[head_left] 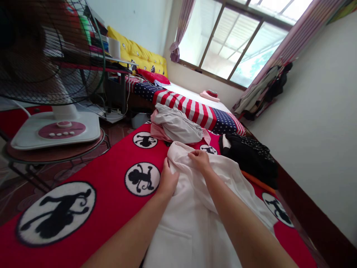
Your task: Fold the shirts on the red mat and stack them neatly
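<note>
The person's left hand [169,178] holds the edge of a white garment [192,210] on a red blanket [108,182]; the right hand [200,160], at the left's two o'clock, pinches the same garment. Grey clothing [180,123] lies at the garment's eleven o'clock.

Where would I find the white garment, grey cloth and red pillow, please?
White garment [192,208], head view: middle of the body.
Grey cloth [180,124], head view: folded middle.
Red pillow [153,77], head view: upper side.
</note>
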Tool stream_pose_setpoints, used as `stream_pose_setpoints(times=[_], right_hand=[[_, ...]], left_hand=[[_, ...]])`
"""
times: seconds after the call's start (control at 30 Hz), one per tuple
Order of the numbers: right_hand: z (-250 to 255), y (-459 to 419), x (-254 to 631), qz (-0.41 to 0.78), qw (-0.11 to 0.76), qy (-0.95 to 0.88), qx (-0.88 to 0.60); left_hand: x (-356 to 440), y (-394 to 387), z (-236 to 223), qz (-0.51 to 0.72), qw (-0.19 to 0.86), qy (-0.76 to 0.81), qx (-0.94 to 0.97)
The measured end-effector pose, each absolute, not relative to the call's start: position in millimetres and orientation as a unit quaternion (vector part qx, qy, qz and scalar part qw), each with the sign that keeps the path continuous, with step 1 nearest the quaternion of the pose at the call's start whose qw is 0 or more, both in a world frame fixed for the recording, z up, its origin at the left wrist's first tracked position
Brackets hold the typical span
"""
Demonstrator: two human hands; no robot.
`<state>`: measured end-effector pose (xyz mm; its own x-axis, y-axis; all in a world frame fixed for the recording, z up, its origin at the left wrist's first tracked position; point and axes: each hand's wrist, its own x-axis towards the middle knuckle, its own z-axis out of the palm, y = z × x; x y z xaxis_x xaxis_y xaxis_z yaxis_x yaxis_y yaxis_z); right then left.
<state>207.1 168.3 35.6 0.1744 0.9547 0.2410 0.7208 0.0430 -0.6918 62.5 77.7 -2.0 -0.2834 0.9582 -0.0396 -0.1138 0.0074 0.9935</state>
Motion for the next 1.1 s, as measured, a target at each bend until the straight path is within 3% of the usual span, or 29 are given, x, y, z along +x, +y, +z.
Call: stream_pose_setpoints(times=[0.27,0.5,0.7,1.1], right_hand=[[49,167,213,0.031,0.394,-0.584,-0.709],[45,165,189,0.113,0.257,-0.675,-0.683],[47,173,200,0.040,0.393,-0.627,-0.672],[26,195,223,-0.053,0.313,-0.638,-0.701]], left_hand=[[61,71,4,0.545,0.216,0.591,0.554],[61,66,5,0.501,0.178,0.609,0.588],[64,59,8,0.426,0.095,0.615,0.657],[66,61,5,0.316,0.174,0.550,0.753]])
